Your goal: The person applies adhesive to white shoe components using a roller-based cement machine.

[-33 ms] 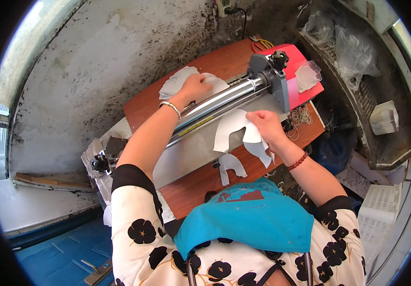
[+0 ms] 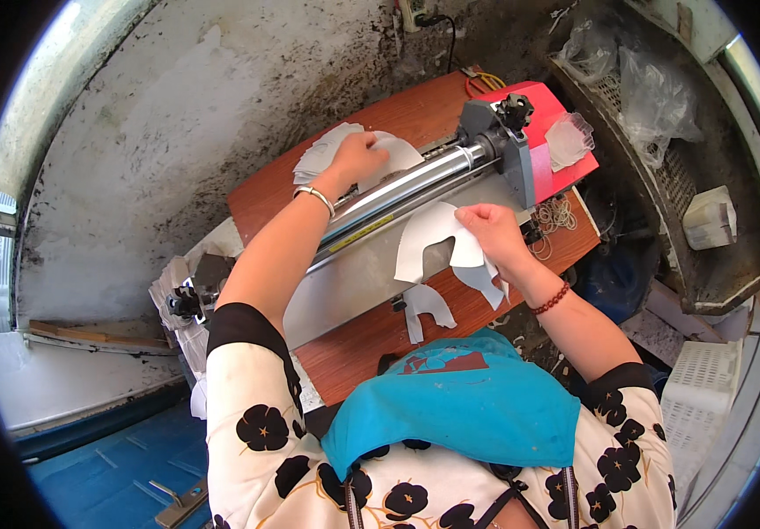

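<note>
In front of the steel roller (image 2: 415,185), my right hand (image 2: 492,234) pinches white arch-shaped cut pieces (image 2: 426,236) by their upper edge. They hang down over the machine's metal plate (image 2: 344,295). Behind the roller, my left hand (image 2: 360,159) has its fingers curled on a white curved piece (image 2: 397,152); its fingertips are partly hidden. A fanned stack of white pieces (image 2: 316,157) lies beside that hand on the brown board. Another small arch-shaped piece (image 2: 430,306) rests at the plate's front edge, below the pieces in my right hand.
The machine's red end housing (image 2: 539,176) carries a black knob (image 2: 516,110) and some pale pieces (image 2: 569,141). A second black knob (image 2: 184,301) stands at the left end. Tangled string (image 2: 556,214) lies near the housing. Plastic bags (image 2: 653,93) occupy a shelf at right.
My left hand has shifted very slightly over the white pieces. The right hand and its pieces stay almost in place.
</note>
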{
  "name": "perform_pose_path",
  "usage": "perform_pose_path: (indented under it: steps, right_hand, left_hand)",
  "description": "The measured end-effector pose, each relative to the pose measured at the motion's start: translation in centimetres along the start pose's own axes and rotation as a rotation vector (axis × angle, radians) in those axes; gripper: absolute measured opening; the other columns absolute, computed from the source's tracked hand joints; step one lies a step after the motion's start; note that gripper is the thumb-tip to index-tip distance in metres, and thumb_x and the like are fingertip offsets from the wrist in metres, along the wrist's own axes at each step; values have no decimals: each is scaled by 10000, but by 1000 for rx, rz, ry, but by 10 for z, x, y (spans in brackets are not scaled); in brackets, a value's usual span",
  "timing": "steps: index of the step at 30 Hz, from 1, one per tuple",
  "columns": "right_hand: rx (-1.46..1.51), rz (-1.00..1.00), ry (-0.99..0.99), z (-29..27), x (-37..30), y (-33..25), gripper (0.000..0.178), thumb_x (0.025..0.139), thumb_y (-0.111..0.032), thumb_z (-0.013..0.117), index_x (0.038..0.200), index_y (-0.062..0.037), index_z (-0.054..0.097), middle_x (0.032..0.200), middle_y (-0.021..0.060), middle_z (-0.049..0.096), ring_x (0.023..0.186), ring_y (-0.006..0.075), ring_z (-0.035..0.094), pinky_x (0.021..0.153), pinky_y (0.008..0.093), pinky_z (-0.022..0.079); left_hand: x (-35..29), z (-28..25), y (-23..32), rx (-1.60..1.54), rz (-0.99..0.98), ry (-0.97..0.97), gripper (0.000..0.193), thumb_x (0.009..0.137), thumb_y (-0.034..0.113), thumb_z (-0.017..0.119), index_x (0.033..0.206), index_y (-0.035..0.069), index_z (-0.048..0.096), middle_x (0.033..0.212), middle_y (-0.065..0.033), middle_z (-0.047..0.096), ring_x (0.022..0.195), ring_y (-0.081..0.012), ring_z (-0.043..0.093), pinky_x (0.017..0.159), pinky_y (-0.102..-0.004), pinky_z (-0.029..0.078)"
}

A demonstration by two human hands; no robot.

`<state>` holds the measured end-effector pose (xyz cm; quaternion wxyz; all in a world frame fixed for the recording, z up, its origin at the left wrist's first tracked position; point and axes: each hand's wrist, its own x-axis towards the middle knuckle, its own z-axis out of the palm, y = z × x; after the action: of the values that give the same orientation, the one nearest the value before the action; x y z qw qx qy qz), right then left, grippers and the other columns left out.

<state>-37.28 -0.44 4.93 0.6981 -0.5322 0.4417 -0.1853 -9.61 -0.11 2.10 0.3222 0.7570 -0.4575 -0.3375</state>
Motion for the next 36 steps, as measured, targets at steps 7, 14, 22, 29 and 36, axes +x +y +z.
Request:
perform_pose_path:
  steps: [7, 14, 22, 29, 36]
  right_hand:
    - [34, -13, -60, -3, -3, 7, 204, 896, -115, 561, 1042, 27, 566, 834, 43, 630, 679, 72, 573, 602, 210, 479]
    - [85, -6, -75, 10, 13, -1, 183, 873, -66, 556, 1028, 30, 571, 890, 78, 626, 767, 97, 583, 652, 229, 476]
    - [-62, -167, -34, 11, 27, 10, 148, 836, -65, 590, 952, 28, 593, 808, 77, 634, 708, 95, 583, 604, 240, 472]
    - [-317, -313, 53, 7, 32, 6, 127, 811, -67, 611, 904, 18, 600, 739, 81, 638, 666, 117, 595, 576, 257, 470]
    - [-238, -272, 25, 10, 32, 2, 125, 810, -58, 614, 901, 23, 589, 803, 83, 647, 689, 120, 603, 620, 258, 483]
  left_hand:
    - [-10, -6, 16, 38, 326, 447, 367, 777, 17, 496, 1123, 96, 588, 1036, -191, 599, 951, -333, 575, 810, -387, 448]
    - [-8, -6, 2, 548, 354, -138, 263, 800, 140, 489, 963, 73, 684, 995, -154, 638, 880, -317, 602, 790, -369, 460]
    - [-6, 2, 4, 334, 171, -218, 318, 775, 301, 576, 863, 21, 698, 837, -165, 668, 753, -287, 627, 730, -355, 477]
    - [-4, 0, 6, 274, 178, -221, 293, 754, 269, 627, 861, 5, 696, 797, -151, 674, 707, -238, 628, 688, -325, 478]
    - [-7, 1, 10, 189, 101, -207, 230, 733, 221, 648, 811, 8, 685, 735, -139, 655, 692, -225, 611, 682, -326, 470]
